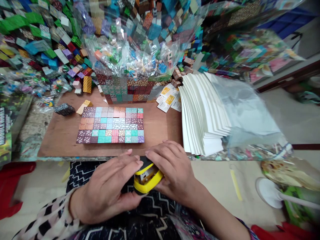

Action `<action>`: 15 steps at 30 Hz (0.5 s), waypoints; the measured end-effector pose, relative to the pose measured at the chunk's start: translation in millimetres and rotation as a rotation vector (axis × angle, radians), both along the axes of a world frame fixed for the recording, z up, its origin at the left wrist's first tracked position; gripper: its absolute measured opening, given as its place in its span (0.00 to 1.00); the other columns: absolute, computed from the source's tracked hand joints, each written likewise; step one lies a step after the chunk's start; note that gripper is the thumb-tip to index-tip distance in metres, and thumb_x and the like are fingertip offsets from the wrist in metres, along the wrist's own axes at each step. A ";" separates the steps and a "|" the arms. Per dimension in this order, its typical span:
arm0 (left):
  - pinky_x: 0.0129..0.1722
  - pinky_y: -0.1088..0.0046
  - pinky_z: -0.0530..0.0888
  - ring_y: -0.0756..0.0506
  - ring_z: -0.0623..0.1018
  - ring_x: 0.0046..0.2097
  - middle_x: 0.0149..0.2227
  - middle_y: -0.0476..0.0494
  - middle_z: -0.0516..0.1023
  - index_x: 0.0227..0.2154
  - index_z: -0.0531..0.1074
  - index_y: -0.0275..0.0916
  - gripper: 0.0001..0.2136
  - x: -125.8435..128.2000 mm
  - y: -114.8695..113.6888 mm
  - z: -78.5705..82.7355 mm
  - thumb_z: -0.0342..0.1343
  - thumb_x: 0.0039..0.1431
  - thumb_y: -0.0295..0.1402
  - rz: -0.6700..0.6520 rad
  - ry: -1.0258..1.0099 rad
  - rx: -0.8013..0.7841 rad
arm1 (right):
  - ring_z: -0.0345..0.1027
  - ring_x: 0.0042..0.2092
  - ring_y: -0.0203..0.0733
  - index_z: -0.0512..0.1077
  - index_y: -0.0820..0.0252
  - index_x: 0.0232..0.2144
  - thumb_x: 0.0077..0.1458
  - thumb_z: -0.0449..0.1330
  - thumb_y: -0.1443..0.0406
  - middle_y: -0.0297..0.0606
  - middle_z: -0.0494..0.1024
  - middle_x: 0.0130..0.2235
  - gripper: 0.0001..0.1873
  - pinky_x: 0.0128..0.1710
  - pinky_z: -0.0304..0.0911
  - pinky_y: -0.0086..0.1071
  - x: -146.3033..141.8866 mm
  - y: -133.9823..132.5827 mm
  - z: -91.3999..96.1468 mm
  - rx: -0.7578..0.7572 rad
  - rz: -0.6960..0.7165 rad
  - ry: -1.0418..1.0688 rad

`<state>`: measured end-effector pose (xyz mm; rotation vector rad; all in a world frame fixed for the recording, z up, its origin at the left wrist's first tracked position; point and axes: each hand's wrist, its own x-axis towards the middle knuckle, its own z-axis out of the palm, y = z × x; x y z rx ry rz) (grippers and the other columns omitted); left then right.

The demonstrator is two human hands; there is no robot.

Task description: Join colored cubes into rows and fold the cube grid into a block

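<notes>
A yellow and black stapler is held in front of my lap, just off the table's near edge. My right hand wraps round its right end, fingers over the top. My left hand grips the other end, with fingers above and thumb below. The stapler's jaw side faces me and some metal shows inside. Beyond my hands, a flat block of patterned, multicoloured square tiles lies on the brown board. Right of it leans a fanned stack of white folded sheets.
Clear plastic bags of small figures stand behind the tile block, before a heap of coloured paper cubes. Small printed cards and a dark speckled piece lie on the board. A clear plastic sheet overlaps the white stack.
</notes>
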<state>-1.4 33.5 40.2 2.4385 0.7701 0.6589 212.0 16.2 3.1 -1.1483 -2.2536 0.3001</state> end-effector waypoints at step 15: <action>0.54 0.60 0.74 0.41 0.77 0.51 0.46 0.35 0.79 0.59 0.56 0.36 0.25 -1.4 -1.0 -4.1 0.52 0.61 0.38 0.021 0.004 0.050 | 0.66 0.45 0.47 0.59 0.61 0.52 0.54 0.58 0.59 0.44 0.74 0.44 0.25 0.49 0.57 0.45 2.2 0.9 -4.5 -0.052 0.000 0.050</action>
